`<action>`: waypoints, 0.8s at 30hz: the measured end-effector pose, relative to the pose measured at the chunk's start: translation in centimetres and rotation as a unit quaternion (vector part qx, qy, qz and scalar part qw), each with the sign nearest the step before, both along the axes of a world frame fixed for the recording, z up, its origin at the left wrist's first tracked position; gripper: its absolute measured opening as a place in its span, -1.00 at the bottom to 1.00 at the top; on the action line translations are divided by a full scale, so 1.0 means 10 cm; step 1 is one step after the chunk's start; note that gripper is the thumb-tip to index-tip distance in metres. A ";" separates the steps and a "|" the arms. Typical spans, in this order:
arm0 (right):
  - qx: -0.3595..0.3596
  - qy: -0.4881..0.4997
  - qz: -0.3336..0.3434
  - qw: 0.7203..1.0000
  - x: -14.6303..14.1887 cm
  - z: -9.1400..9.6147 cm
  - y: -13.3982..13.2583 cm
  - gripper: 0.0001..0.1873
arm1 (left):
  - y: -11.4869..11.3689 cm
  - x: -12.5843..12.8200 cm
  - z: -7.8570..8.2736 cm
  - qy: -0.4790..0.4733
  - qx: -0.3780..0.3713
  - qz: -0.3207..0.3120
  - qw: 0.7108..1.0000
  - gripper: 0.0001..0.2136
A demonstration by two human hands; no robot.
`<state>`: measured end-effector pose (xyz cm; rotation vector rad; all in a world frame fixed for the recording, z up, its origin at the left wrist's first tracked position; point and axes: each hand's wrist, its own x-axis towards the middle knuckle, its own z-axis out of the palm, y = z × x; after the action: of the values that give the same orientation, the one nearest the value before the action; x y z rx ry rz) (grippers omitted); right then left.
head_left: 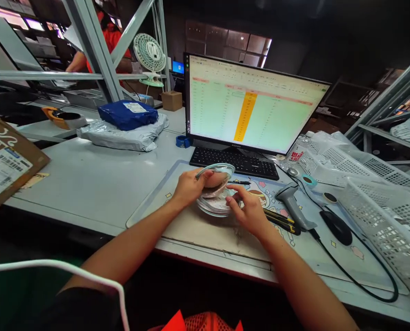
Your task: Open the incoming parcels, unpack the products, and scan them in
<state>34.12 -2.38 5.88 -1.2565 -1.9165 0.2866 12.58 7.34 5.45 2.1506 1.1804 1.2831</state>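
Note:
My left hand (pixel 190 186) is closed on the rim of a clear, round, shallow dish or lid (pixel 230 171), which it holds tilted up. Directly below sits a round stack of clear dish-like pieces (pixel 213 210) with pale, paper-like material inside; I cannot make out exactly what they are. At the right side of the stack is my right hand (pixel 248 207), its thumb and fingers curved and apart, close to or touching the edge. Both hands are over the printed desk mat (pixel 198 232).
Behind the hands stand a black keyboard (pixel 241 163) and a monitor (pixel 219 105). To the right lie a barcode scanner (pixel 294 207), black-and-yellow cutters (pixel 282 220), a mouse (pixel 336 227) and white baskets (pixel 384 220). Parcels (pixel 127 115) and a carton (pixel 12 161) are left. A person (pixel 110 41) is beyond.

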 end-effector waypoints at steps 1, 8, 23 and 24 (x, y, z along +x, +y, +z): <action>-0.026 -0.012 -0.008 1.000 -0.03 -0.02 -0.01 -0.62 | 0.00 0.01 0.01 -0.002 -0.001 0.000 1.000 -0.22; -0.043 -0.072 -0.082 0.993 -0.10 -0.14 -0.01 -0.18 | -0.11 0.05 0.03 0.031 0.013 -0.045 0.998 -0.24; 0.080 -0.066 -0.009 0.995 0.17 -0.05 0.12 -0.79 | -0.03 -0.06 0.10 0.066 -0.016 0.018 0.998 -0.29; 0.108 -0.035 0.001 0.994 0.22 -0.02 0.13 -0.81 | 0.02 -0.11 0.11 0.067 -0.014 0.040 0.997 -0.28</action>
<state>36.32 -1.10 5.70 -1.1331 -1.9501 0.0341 11.52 7.51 6.53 2.2184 1.3411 1.1628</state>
